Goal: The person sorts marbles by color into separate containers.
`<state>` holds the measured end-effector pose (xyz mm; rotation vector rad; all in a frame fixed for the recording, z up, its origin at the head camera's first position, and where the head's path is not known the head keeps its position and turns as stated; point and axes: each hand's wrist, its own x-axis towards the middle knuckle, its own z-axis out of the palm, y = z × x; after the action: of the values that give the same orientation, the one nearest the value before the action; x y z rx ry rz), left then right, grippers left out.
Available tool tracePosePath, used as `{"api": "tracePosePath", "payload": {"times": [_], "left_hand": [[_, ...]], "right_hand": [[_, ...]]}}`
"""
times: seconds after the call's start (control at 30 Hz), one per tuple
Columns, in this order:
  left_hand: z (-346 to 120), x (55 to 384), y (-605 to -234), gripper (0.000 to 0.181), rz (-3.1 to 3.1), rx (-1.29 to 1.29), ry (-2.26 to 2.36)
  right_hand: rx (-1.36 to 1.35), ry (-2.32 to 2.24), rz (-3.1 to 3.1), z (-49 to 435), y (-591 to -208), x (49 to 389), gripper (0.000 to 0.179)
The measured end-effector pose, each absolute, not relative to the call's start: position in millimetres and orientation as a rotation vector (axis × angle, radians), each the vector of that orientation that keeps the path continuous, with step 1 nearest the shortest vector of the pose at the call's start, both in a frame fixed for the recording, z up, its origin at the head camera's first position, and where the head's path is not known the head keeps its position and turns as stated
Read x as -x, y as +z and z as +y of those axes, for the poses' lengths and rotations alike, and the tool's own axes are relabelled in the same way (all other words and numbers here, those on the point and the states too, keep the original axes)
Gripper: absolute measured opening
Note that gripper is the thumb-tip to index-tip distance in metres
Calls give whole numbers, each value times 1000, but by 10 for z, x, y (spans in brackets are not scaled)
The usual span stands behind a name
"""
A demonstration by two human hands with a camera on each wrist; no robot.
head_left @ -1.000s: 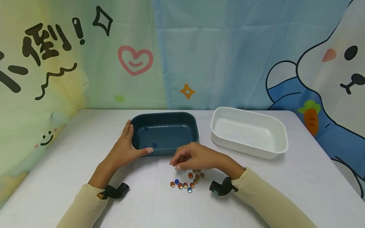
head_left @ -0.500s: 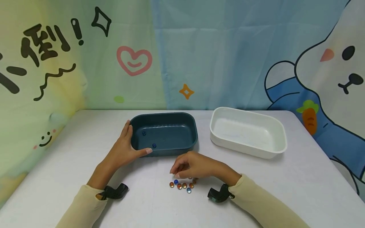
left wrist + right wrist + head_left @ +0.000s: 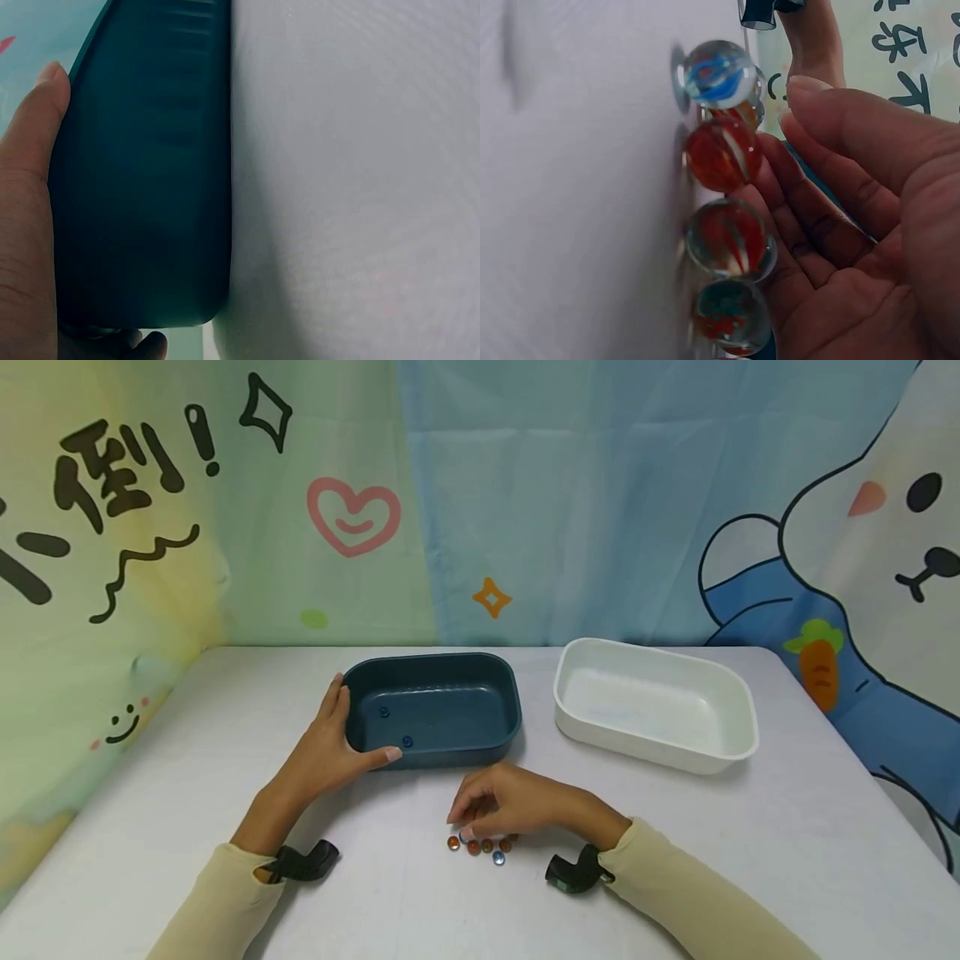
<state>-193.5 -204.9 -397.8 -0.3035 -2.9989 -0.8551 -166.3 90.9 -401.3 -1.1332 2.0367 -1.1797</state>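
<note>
At the left end of a dark teal plastic tub (image 3: 431, 758), my left hand (image 3: 327, 739) grips the corner. Its thumb lies along the front rim, and its fingers reach round the left side; the left wrist view shows the thumb (image 3: 34, 142) against the tub's outer wall. Two dark blue marbles (image 3: 407, 741) lie inside the tub. My right hand (image 3: 510, 802) is low over a small group of glass marbles (image 3: 487, 845) in front of the tub, thumb and forefinger tips right at a blue marble (image 3: 463, 838). In the right wrist view, red-streaked marbles (image 3: 724, 154) stand beside the loosely bent fingers.
A white plastic tub (image 3: 652, 752) stands at the back right of the white-covered table (image 3: 405, 893). A printed cloth backdrop (image 3: 562, 527) rises behind the table's far edge. Black wrist cameras (image 3: 303, 862) sit on both forearms.
My right hand has come slightly towards me, covering several marbles seen earlier. Inside the teal tub, one blue marble has shifted and another near the left thumb is out of sight. The left hand stays.
</note>
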Motion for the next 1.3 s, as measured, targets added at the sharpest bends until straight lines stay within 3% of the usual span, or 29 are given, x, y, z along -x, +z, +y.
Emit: {"api": "tracePosePath", "payload": {"times": [1.3], "left_hand": [[-2045,1934,-3969,128,-2999,310,-858]], "right_hand": [[1096,-1154,1996,883,-4047,1649,14]]}}
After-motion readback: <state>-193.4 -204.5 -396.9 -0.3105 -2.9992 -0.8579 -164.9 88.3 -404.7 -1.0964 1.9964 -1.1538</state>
